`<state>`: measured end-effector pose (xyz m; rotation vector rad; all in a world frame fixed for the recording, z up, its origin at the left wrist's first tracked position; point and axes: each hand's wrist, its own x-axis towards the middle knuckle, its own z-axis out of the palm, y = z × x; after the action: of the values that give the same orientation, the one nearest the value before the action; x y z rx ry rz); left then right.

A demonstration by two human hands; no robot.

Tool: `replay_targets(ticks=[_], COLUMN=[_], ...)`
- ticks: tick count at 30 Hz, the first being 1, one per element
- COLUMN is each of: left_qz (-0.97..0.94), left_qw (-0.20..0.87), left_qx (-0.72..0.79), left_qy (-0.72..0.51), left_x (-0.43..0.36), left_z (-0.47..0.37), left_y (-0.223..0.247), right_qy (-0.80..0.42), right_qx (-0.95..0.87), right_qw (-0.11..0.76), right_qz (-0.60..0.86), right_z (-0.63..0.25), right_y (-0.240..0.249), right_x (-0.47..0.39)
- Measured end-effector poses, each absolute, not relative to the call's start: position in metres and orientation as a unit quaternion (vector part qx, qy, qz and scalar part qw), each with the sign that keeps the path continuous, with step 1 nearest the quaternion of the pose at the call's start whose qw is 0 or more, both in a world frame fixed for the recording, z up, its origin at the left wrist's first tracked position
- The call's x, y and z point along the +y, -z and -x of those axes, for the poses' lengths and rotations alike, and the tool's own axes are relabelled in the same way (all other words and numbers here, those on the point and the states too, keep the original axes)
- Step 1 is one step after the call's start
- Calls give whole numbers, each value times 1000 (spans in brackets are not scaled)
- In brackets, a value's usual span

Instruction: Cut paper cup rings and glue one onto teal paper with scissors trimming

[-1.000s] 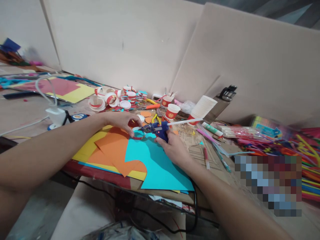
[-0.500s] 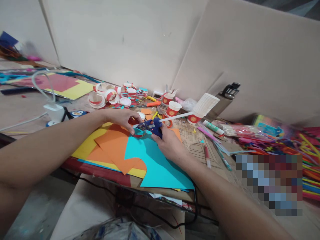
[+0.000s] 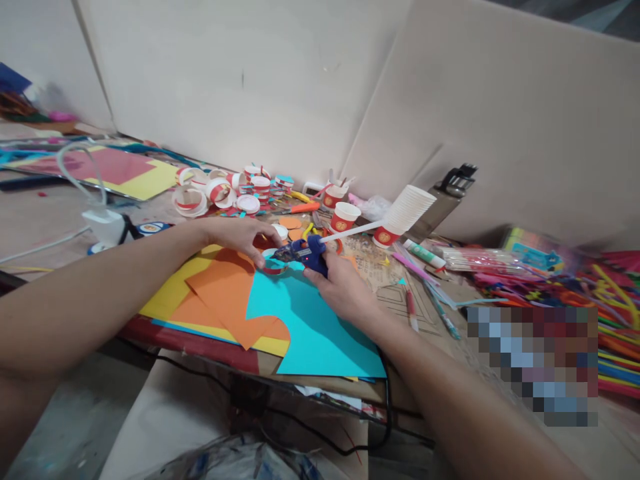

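Observation:
My right hand [image 3: 343, 283] is closed around the handle of a dark blue hot glue gun [image 3: 314, 255], with a long white glue stick [image 3: 353, 231] poking out of its back. The nozzle points left, at a small red and white paper ring [image 3: 274, 270], which looks like a cut piece of paper cup. My left hand [image 3: 245, 239] pinches that ring at its left side between thumb and fingers. Beneath both hands lies a turquoise paper sheet [image 3: 320, 327], overlapping orange paper [image 3: 225, 293] and yellow paper [image 3: 163, 297]. Whether the nozzle touches the ring I cannot tell.
Behind my hands stand cut cup pieces [image 3: 190, 200], a paper cup [image 3: 345, 217], a tilted cup stack [image 3: 407, 213] and a bottle [image 3: 440, 203]. Coloured pipe cleaners [image 3: 555, 293] lie at right, a white charger [image 3: 105, 227] at left. A black cord [image 3: 387, 407] hangs over the table edge.
The whole view has shifted slightly, so everything sits a little further left. Both hands keep nearly the same pose, with the glue gun's nozzle still at the ring.

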<state>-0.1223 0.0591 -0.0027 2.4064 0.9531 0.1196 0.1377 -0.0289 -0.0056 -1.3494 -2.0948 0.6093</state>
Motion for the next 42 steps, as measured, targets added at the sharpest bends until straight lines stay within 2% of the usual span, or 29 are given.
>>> replay_targets(ticks=[5, 11, 14, 20, 27, 42], left_qz=[-886, -868, -885, -920, -920, -912], left_qw=[295, 224, 189, 169, 118, 112], left_qx=[350, 419, 410, 352, 356, 366], left_qy=[-73, -146, -113, 34, 117, 146], left_x=[56, 59, 64, 66, 59, 63], left_z=[121, 105, 89, 44, 7, 4], left_y=[0, -11, -21, -31, -34, -37], right_qy=[-259, -333, -356, -395, -409, -399], right_qx=[-718, -622, -601, -577, -563, -549], right_qw=[337, 427, 460, 509, 527, 543], right_qz=[551, 566, 549, 502, 488, 494], right_z=[-161, -177, -183, -188, -190, -194], right_y=[-8, -20, -15, -10, -8, -4], right_x=[-27, -19, -13, -7, -6, -1])
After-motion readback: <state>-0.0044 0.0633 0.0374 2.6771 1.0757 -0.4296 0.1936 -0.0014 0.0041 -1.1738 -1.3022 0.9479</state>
